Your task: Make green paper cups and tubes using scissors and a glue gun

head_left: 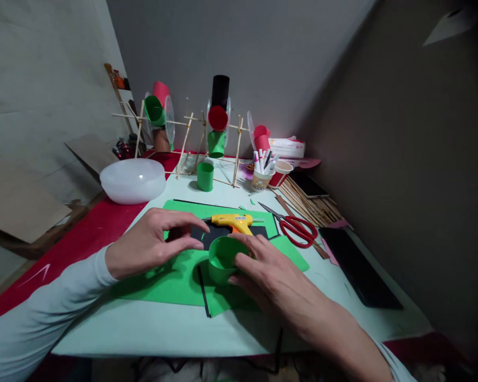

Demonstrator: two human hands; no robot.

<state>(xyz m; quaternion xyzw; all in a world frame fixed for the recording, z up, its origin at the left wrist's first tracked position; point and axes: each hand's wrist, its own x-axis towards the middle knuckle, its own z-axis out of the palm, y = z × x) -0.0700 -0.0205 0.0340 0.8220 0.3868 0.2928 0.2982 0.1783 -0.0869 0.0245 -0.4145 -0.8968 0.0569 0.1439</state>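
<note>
My right hand (263, 265) grips a short green paper tube (220, 268) by its right side, thumb and fingers around the wall. The tube stands upright over green sheets (163, 281) edged in black. To the tube's left, my left hand (163, 236) is held in the air with thumb and fingers apart, nothing between them. Just behind both hands, a yellow glue gun (236, 220) lies on a black sheet (263, 231). A second green paper tube (205, 177) stands farther back on the white table cover.
Stick frames (239, 148) carrying coloured tubes stand at the back. At left is a translucent bowl (133, 180). To the right lie red-handled scissors (298, 231), wooden sticks (308, 204) and a long black slab (360, 268). A cup of markers (262, 180) stands behind them.
</note>
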